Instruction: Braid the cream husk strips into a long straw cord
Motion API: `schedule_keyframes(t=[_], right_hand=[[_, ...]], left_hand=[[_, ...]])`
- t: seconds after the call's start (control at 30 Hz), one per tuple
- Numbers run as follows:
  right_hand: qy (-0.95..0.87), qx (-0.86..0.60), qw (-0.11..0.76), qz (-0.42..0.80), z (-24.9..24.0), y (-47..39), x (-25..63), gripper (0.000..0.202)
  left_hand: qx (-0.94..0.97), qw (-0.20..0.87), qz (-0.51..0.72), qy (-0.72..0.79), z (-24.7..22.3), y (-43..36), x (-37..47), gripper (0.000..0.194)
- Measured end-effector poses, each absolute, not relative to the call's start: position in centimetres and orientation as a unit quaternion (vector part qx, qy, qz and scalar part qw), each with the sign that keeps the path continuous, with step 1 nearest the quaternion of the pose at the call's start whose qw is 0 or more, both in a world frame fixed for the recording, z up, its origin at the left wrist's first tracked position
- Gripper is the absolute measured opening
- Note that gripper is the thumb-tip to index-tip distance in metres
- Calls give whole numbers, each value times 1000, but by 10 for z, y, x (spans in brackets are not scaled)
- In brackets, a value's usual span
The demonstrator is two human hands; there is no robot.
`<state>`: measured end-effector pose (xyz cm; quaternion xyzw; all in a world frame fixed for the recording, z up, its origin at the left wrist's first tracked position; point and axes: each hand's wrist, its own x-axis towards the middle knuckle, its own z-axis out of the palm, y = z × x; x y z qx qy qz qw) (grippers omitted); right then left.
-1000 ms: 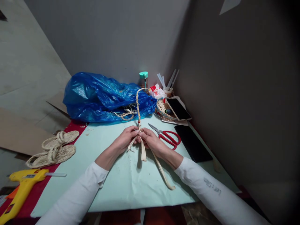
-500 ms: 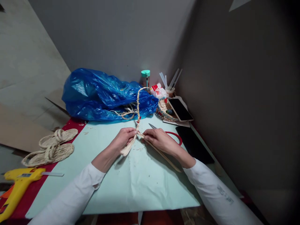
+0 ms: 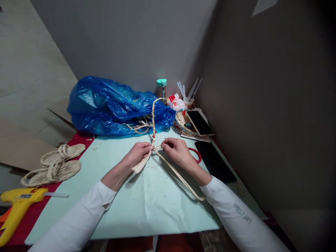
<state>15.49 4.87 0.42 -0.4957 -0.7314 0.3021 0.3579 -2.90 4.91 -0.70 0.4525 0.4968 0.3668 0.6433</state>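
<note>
A pale fibre braid [image 3: 153, 119] runs down from beside the blue bag to the middle of the table, with a bit of red near its lower end. My left hand [image 3: 139, 154] pinches the braid's lower end, and a flat loose strand [image 3: 141, 164] hangs below it. My right hand [image 3: 176, 150], closed, grips a short stretch of strand just right of the braid. Another long strand [image 3: 181, 178] slants down to the right beneath that hand. Red-handled scissors [image 3: 198, 155] lie partly hidden behind my right hand.
Behind the hands lies a big blue plastic bag [image 3: 105, 105]. A jar [image 3: 161, 87], a woven basket [image 3: 181, 120], a phone [image 3: 200, 122] and a black flat object [image 3: 215, 161] stand or lie rightward. Woven sandals [image 3: 56, 164] and a yellow glue gun [image 3: 21, 203] are left.
My right hand has lifted and turned slightly, now holding a strand raised near the braid. The long strand has dropped out of its fingers and bows down to the right. The view has shifted slightly.
</note>
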Motion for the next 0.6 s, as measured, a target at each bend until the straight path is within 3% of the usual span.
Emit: schedule_keyframes(t=[0.23,0.6], right_hand=[[-638,-436,398,495,-16,51,142,16],[-619,-473,446,440,-5,54,147,13]], left_hand=[[438,666,375,474,-8,49,-29,22],[466,610,374,520,-6,49,-25,20]])
